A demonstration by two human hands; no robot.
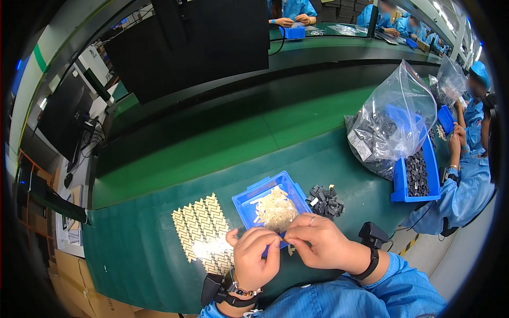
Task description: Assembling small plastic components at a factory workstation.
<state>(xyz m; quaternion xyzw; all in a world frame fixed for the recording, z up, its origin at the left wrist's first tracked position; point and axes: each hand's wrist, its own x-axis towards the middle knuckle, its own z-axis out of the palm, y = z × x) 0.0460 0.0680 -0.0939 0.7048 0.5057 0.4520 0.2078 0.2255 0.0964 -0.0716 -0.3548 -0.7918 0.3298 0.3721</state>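
Note:
My left hand and my right hand meet fingertip to fingertip at the near edge of a small blue bin. Both are closed in a pinch; what sits between the fingertips is too small and hidden to name. Inside the bin lies a heap of small cream-coloured strips. To the left of my left hand, many cream pieces form a herringbone-patterned sheet flat on the table. A loose pile of small black pieces lies just beyond my right hand.
A larger blue bin of black pieces stands at the right, a clear plastic bag of dark parts leaning against it. A co-worker sits beyond. The green table meets a long green strip under a dark monitor.

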